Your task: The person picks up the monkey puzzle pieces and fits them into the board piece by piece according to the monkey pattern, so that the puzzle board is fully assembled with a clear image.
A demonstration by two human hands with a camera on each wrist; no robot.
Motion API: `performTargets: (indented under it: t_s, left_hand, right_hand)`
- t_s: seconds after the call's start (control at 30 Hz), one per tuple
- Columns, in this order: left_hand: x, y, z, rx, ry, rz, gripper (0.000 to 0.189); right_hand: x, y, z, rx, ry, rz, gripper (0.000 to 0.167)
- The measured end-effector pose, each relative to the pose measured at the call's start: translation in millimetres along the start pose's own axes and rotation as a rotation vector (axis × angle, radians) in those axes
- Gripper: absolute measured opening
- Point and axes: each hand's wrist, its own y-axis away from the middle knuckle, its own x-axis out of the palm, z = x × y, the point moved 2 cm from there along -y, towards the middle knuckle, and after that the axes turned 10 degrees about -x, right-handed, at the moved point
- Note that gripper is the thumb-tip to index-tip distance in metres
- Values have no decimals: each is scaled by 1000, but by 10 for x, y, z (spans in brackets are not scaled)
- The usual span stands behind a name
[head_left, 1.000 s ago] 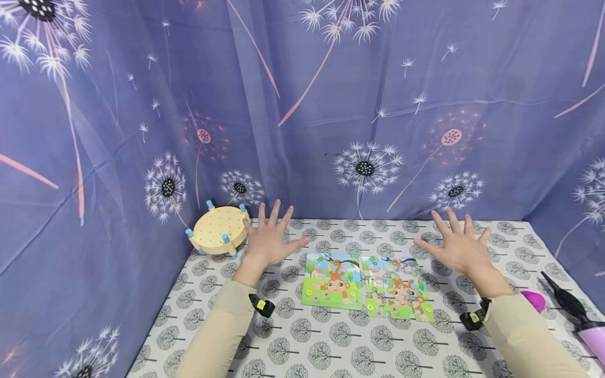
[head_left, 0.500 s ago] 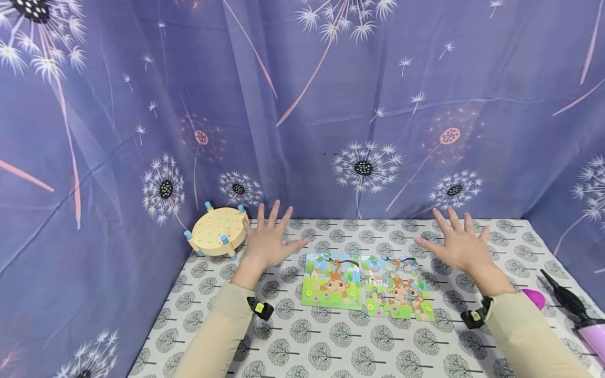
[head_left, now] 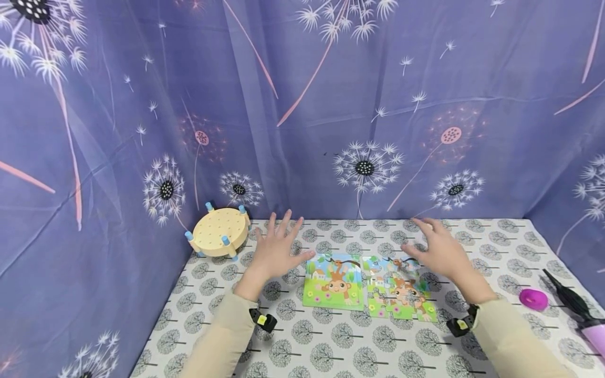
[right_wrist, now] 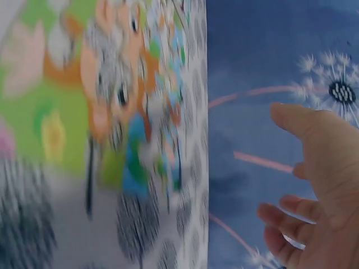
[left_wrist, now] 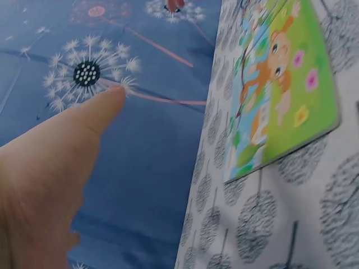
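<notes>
My left hand hovers with spread fingers just left of a flat square picture board, its thumb close to the board's upper left corner. The board shows a cartoon monkey on green grass and also appears in the left wrist view. Beside it on the right lies a jigsaw puzzle with the same picture, its pieces standing slightly apart with gaps between them. Near the puzzle's upper right corner my right hand is held in the air, fingers loosely bent and holding nothing. The puzzle looks blurred in the right wrist view.
A round yellow pegged stool-like toy with blue-tipped legs stands at the back left. A magenta oval object and a black-nozzled object with a lilac body lie at the right. A purple dandelion curtain borders the tree-print tablecloth.
Both hands have moved inward and down toward the board and puzzle. The right hand's fingers went from widely spread to loosely bent, and the magenta object is now fully uncovered.
</notes>
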Motion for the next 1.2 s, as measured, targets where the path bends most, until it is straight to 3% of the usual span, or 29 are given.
performTargets:
  t_s: [0.2,0.33,0.47,0.83,1.03,1.2]
  left_hand:
    - [146,129,-125,99,18,58,94]
    - [255,232,-203,136,22,93,92]
    - [365,324,-257,161,-1,99,92]
    - [592,530,-291,165,5,188,90]
    - [630,563,-283,159,-4,208,91]
    - [674,561,-276,154,-1,211,90]
  right_hand:
    - [235,-58,201,19,-113,78,73]
    - [390,-77,317,18,-173,131,63]
    - [526,-93,392,-2,-212,178,63]
    - [701,-125,447,-10,-240,220,67]
    - [708,-134,453,20,-260,232,60]
    - [724,-136,448,28,-253,190,58]
